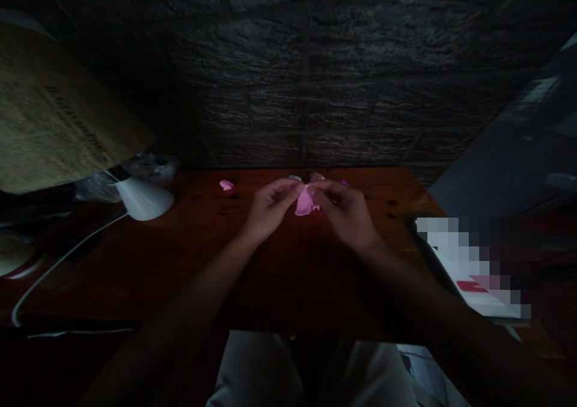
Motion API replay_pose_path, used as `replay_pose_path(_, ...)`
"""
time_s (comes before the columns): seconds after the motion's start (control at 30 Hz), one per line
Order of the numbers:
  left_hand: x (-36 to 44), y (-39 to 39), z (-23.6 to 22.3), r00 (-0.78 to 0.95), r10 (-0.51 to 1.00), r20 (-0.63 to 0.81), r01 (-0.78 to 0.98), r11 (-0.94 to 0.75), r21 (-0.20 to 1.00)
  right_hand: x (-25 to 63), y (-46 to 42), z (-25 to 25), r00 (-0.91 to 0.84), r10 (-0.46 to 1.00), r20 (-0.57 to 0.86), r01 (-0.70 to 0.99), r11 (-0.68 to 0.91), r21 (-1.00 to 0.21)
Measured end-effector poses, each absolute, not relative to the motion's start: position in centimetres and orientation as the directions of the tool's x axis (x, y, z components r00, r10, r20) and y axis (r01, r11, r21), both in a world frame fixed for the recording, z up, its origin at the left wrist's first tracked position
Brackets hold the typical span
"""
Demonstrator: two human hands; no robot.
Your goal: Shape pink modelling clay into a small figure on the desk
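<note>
Person, bare left hand [268, 208] and bare right hand [349, 214], slender fingers. Left forearm [202, 293] and right forearm [410, 287] also bare, slim at the wrist, wider toward the elbow, lower parts lost in shadow. Pale trousers [256, 368], off-white or light beige, soft creases on the legs; exact shade unclear, dim light.

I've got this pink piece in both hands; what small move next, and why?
Perhaps lower the right hand to the free bottom edge of the pink piece, since that hand and the left hand both pinch it near the top, leaving the bottom unheld.
</note>
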State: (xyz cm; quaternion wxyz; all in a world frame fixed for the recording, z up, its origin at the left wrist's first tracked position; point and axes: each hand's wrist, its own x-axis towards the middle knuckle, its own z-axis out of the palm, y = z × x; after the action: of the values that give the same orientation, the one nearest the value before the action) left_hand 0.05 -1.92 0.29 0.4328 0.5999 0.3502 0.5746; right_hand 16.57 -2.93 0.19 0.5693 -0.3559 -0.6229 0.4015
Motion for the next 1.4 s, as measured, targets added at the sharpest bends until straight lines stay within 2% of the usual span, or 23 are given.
replay_pose_path(0.13,-0.1,-1.9,0.3,0.161,0.932,0.325,-0.073,-0.317,0.946,16.5,-3.0,-0.1,-0.068,0.901,0.429,-0.021,0.429,-0.903)
replay_pose_path(0.5,-0.3,-2.0,0.8,0.170,0.863,0.477,0.104,-0.497,0.862,16.7,-3.0,0.4,-0.146,0.896,0.420,-0.004,0.424,-0.906)
replay_pose_path(0.63,-0.1,-2.1,0.7,0.167,0.877,0.451,0.078,-0.468,0.880,16.8,-2.9,0.4,-0.121,0.906,0.405,-0.020,0.406,-0.914)
replay_pose_path(0.9,-0.4,-2.2,0.8,0.342,0.889,0.304,-0.002,-0.323,0.946,16.8,-3.4,1.0,0.005,0.915,0.404,-0.002,0.404,-0.915)
replay_pose_path(1.13,-0.7,-2.2,1.1,0.342,0.865,0.367,-0.018,-0.384,0.923,16.8,-3.4,1.3,-0.144,0.902,0.407,-0.025,0.407,-0.913)
replay_pose_path(1.4,-0.4,-2.2,0.8,0.318,0.878,0.359,-0.019,-0.372,0.928,16.8,-3.5,1.6,-0.171,0.905,0.389,-0.067,0.383,-0.921)
